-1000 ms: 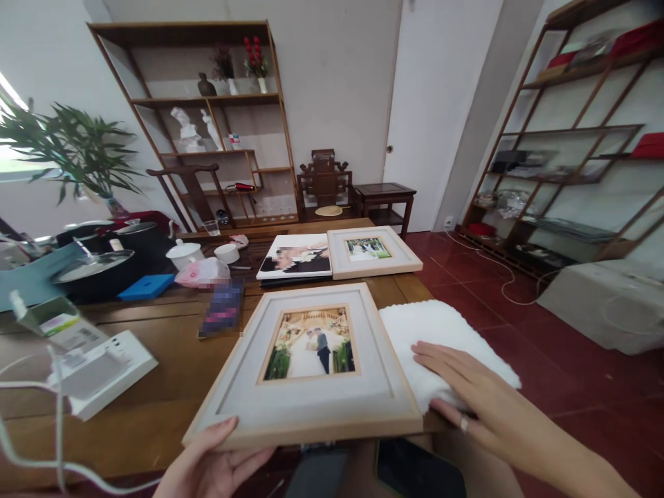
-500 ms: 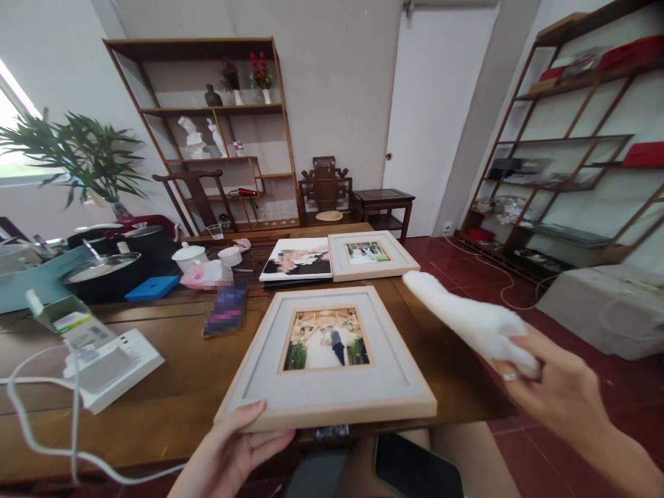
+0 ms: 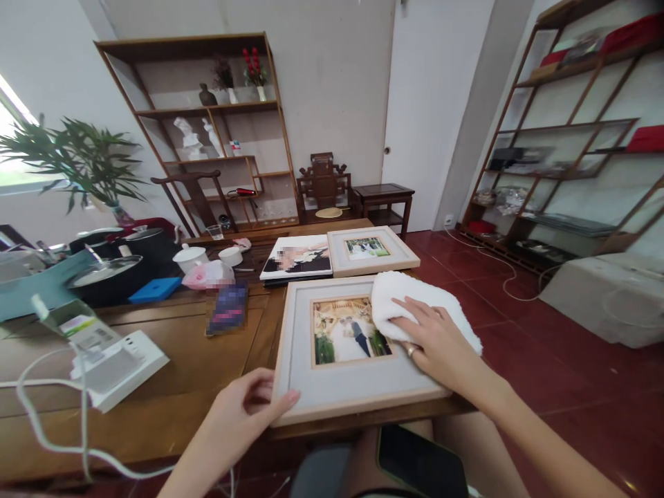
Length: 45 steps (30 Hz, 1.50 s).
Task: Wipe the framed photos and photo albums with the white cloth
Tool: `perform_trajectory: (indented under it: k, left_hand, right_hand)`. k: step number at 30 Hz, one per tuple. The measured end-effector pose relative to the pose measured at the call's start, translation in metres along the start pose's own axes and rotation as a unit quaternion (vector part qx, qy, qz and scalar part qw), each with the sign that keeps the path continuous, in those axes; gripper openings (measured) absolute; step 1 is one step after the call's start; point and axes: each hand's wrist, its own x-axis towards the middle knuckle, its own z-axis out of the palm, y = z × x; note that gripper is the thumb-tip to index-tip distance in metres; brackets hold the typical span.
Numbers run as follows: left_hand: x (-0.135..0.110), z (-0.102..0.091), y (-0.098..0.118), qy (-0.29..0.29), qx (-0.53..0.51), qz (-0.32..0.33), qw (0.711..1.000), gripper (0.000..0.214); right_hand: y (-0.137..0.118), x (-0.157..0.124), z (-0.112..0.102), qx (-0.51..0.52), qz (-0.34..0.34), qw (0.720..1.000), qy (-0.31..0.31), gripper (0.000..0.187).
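A light wooden picture frame [image 3: 332,386] with a wide pale mat lies near the table's front edge. Inside it is a wedding photo [image 3: 339,332] of a couple among flowers. My left hand [image 3: 246,401] grips the frame's lower left corner, thumb on top and fingers at the side. My right hand [image 3: 430,335], with a ring on one finger, presses a white fluffy cloth [image 3: 451,304] onto the frame's right part. The cloth covers the right corner and hangs past that edge. Behind lies a second framed photo [image 3: 345,270], beside a stack topped by a photo print [image 3: 295,257].
On the wooden table [image 3: 207,373] at left are an opened white box [image 3: 129,370], a white cable [image 3: 39,429], a blue box [image 3: 154,290], a pink bag [image 3: 207,275] and black pots [image 3: 111,280]. A dark phone [image 3: 420,462] rests on my lap.
My right hand has brought the cloth from right of the table onto the frame. The frame has shifted right and turned slightly; my left hand has moved up to its left corner.
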Motion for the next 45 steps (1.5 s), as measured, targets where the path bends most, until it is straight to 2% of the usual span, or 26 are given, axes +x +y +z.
perform_trajectory:
  k: [4,8,11,14,20,27,34,36,39,41,42,45]
  left_hand:
    - [0.031,0.010,0.009,0.042,0.055,0.081,0.994,0.064]
    - [0.063,0.030,0.005,0.130,0.143,0.183,0.964,0.054]
    - [0.070,0.036,-0.002,0.104,0.173,0.246,0.948,0.040]
    - [0.064,0.034,-0.008,0.062,0.196,0.288,0.935,0.036]
    - [0.053,0.028,-0.009,-0.004,0.177,0.292,0.940,0.039]
    - [0.057,0.027,-0.011,0.006,0.162,0.288,0.944,0.041]
    - [0.060,0.029,-0.010,0.047,0.100,0.254,0.961,0.040]
    - [0.060,0.030,-0.011,0.052,0.104,0.250,0.961,0.040]
    - [0.060,0.030,-0.011,0.047,0.127,0.253,0.958,0.042]
    - [0.059,0.029,-0.011,0.037,0.139,0.259,0.955,0.042]
    - [0.059,0.029,-0.010,0.033,0.143,0.261,0.954,0.042]
    - [0.058,0.028,-0.009,0.028,0.150,0.262,0.953,0.041]
  right_hand:
    - [0.000,0.000,0.010,0.007,0.006,1.000,0.027,0.054]
    - [-0.001,-0.002,0.013,0.009,0.010,0.999,0.053,0.048]
    - [-0.003,-0.003,0.014,0.008,0.013,0.998,0.065,0.048]
    - [-0.005,-0.003,0.014,0.010,0.016,0.997,0.075,0.046]
    - [-0.005,-0.004,0.013,0.013,0.024,0.996,0.081,0.045]
    - [-0.006,-0.005,0.013,0.025,0.030,0.995,0.088,0.044]
    - [0.001,-0.007,0.013,0.006,0.033,0.994,0.101,0.046]
    - [0.011,-0.003,0.011,-0.006,0.055,0.991,0.123,0.045]
    - [0.030,0.014,0.008,-0.021,0.074,0.978,0.196,0.039]
    - [0.039,0.031,0.008,-0.030,0.038,0.974,0.221,0.041]
    - [0.042,0.040,0.009,-0.034,0.009,0.977,0.211,0.044]
    - [0.043,0.060,0.016,-0.035,-0.074,0.990,0.115,0.054]
